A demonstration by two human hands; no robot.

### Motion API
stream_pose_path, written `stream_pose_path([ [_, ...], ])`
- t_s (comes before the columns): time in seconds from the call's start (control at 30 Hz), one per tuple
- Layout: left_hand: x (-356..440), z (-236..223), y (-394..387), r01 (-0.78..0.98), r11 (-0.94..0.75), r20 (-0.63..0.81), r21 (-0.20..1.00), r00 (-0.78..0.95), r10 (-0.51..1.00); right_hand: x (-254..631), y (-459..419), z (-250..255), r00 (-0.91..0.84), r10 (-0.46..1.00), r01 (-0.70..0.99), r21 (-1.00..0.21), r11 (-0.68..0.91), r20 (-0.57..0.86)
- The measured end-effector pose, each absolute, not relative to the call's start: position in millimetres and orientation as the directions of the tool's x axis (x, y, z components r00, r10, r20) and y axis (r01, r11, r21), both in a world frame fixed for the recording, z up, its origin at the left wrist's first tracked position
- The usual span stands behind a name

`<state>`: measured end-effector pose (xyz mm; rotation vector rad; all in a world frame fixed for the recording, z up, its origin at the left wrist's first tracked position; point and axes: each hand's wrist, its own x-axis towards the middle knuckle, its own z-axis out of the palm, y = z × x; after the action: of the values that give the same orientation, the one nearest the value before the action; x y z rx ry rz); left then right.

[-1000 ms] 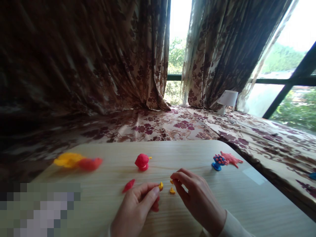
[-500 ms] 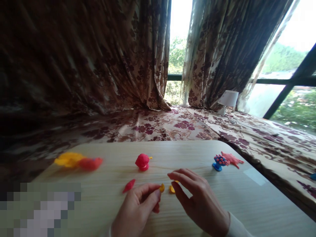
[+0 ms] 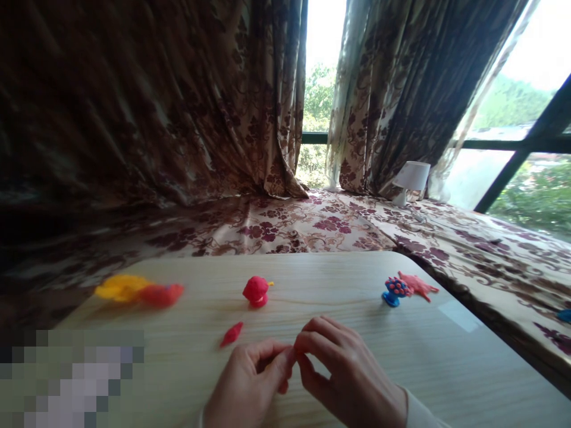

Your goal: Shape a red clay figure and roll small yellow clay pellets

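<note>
My left hand (image 3: 252,380) is pinched, thumb against fingers, over the middle of the table; the small piece of yellow modelling clay it held is now covered by fingertips. Against those fingertips press the closed fingers of my right hand (image 3: 341,368), and what lies between them is hidden. Just beyond my left hand lies a pointed red clay piece (image 3: 231,334). A round red clay figure (image 3: 256,290) on a small base, with a yellow bit sticking out to its right, stands farther back.
At the table's (image 3: 200,339) left are a yellow clay shape (image 3: 122,288) and a red clay shape (image 3: 161,295), touching. At right, a blue clay figure with pink dots (image 3: 395,290) stands by a flat pink clay shape (image 3: 418,285). A white lamp (image 3: 414,176) stands behind.
My right hand has moved down and left until its fingertips meet my left hand's. The yellow piece in my left fingers and the other yellow piece near my right hand are no longer visible.
</note>
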<state>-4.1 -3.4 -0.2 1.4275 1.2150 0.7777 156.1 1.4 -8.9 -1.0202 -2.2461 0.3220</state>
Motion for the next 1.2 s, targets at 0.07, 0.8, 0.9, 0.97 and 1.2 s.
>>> stream_pose_path([
  [0.07, -2.7, 0.7, -4.4, 0.265, 0.063, -0.136, 0.962, 0.268, 0.954, 153.4, 0.3, -9.4, -0.464, 0.75, 0.592, -0.465, 0.658, 0.472],
  [0.8, -5.3, -8.7, -1.8, 0.038, 0.194, -0.197, 0.98, 0.09, 0.976, 179.6, 12.1, -7.2, -0.333, 0.882, 0.78, -0.428, 0.456, 0.333],
  [0.9, -6.6, -5.8, -1.5, 0.085, 0.153, -0.165, 0.985, 0.152, 0.975, 171.0, 6.9, -3.5, -0.401, 0.817, 0.649, -0.501, 0.573, 0.415],
  [0.97, -7.0, -4.3, -1.6, 0.105, 0.126, -0.144, 0.986, 0.191, 0.971, 165.5, 3.9, -1.8, -0.467, 0.776, 0.585, -0.509, 0.631, 0.424],
  [1.2, -6.1, -5.1, -1.6, 0.184, 0.116, -0.156, 0.976, 0.22, 0.963, 160.1, -1.9, -1.4, -0.524, 0.74, 0.563, -0.479, 0.673, 0.422],
])
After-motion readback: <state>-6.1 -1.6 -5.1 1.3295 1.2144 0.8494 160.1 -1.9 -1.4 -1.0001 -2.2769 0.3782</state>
